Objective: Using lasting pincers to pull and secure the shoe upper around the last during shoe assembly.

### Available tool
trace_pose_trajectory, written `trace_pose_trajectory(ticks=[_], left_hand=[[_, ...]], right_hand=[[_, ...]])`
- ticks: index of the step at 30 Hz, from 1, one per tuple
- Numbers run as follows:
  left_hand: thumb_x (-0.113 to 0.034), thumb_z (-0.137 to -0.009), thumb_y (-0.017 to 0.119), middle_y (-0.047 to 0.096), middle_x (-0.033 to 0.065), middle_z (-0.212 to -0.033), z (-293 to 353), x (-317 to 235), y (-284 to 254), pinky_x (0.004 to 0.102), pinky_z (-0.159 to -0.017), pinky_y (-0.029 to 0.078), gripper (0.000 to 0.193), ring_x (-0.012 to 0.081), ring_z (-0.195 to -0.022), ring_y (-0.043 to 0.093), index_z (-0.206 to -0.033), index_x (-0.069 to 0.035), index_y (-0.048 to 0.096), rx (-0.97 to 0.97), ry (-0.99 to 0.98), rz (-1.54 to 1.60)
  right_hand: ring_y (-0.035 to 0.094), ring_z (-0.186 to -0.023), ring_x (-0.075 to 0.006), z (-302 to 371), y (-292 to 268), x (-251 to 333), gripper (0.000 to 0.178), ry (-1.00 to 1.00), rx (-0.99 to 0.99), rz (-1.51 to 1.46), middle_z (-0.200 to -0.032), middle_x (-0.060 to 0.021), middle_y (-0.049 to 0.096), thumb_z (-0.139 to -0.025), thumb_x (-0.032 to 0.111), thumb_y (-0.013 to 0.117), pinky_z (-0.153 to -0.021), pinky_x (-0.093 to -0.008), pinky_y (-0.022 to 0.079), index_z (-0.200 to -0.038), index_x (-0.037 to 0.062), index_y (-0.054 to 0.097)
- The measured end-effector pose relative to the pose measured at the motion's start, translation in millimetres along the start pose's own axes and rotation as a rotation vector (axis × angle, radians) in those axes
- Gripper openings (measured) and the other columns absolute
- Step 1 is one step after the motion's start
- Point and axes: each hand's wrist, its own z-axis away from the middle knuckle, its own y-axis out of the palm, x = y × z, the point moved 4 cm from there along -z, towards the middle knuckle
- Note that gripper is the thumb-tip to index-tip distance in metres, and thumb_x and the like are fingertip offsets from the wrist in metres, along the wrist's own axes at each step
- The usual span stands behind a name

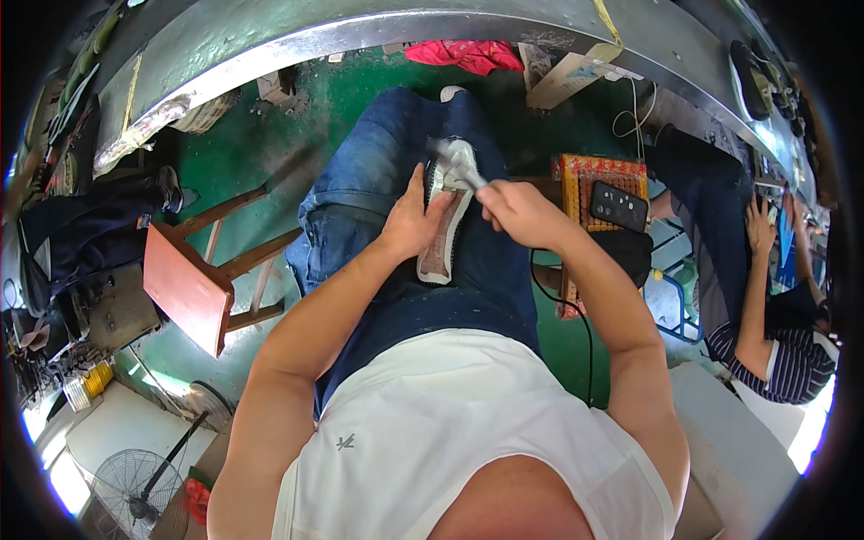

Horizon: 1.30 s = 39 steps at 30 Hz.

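A light shoe with a mesh-like inside (437,252) lies along my lap, its toe pointing away from me. My left hand (412,220) grips the shoe from its left side, with the thumb at the opening and the fingers along the edge. My right hand (522,213) is closed round the handle of a metal hammer (462,167), whose head is over the front of the shoe. Motion blurs the hammer head, so I cannot tell if it touches the shoe.
A metal-topped bench (360,31) curves across the far side. To my left stands a wooden stool (193,286); to my right, a beaded seat (576,193) bears a black phone-like device (619,206). A co-worker (769,360) sits at far right. A fan (139,495) stands at lower left.
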Motion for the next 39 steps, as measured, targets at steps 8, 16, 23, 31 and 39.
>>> trace_pose_trajectory(ticks=[8, 16, 23, 31, 39], left_hand=[[-0.039, -0.094, 0.067, 0.051, 0.0302, -0.144, 3, 3, -7, 0.0363, -0.112, 0.04, 0.091, 0.0359, -0.136, 0.051, -0.157, 0.005, 0.018, 0.094, 0.056, 0.014], [-0.04, -0.095, 0.071, 0.056, 0.0037, -0.141, -6, 3, -24, 0.0583, -0.095, 0.045, 0.073, 0.0253, -0.128, 0.052, -0.156, -0.027, 0.033, 0.427, -0.25, 0.429], [-0.039, -0.094, 0.072, 0.058, 0.0038, -0.137, -8, -2, -17, 0.0572, -0.093, 0.046, 0.074, 0.025, -0.125, 0.055, -0.156, -0.027, 0.033, 0.495, -0.271, 0.484], [-0.025, -0.096, 0.072, 0.059, 0.0042, -0.136, -21, 28, -9, 0.0411, -0.099, 0.049, 0.069, 0.017, -0.123, 0.057, -0.154, -0.013, 0.036, 0.4, -0.151, 0.602], [-0.024, -0.099, 0.064, 0.043, 0.0181, -0.155, 2, 17, 6, 0.0347, -0.115, 0.036, 0.081, 0.0267, -0.139, 0.045, -0.16, -0.001, 0.017, 0.167, 0.017, 0.399]], right_hand=[[0.064, -0.078, -0.044, 9, 12, -3, 0.049, -0.11, 0.113, 0.627, -0.077, -0.025, 0.064, -0.104, 0.04, 0.048, -0.074, -0.0485, 0.05, -0.086, -0.0033, 0.062], [0.066, -0.082, -0.0426, 60, 4, 21, 0.029, 0.221, 0.448, 0.416, -0.08, -0.0234, 0.065, -0.094, 0.028, 0.063, -0.077, -0.0449, 0.052, -0.097, -0.0013, 0.063], [0.067, -0.092, -0.041, 57, 43, 42, 0.036, -0.149, 0.318, 0.948, -0.097, -0.0248, 0.067, -0.094, 0.016, 0.061, -0.083, -0.0444, 0.056, -0.116, -0.012, 0.059], [0.068, -0.085, -0.0356, 35, 43, -21, 0.023, -0.151, 0.248, 0.947, -0.091, -0.014, 0.068, -0.092, 0.022, 0.066, -0.072, -0.0459, 0.054, -0.106, 0.0031, 0.062], [0.068, -0.081, -0.0352, 61, 33, -53, 0.025, 0.08, 0.261, 0.617, -0.088, -0.0143, 0.07, -0.091, 0.029, 0.071, -0.07, -0.0461, 0.052, -0.097, 0.0049, 0.065]])
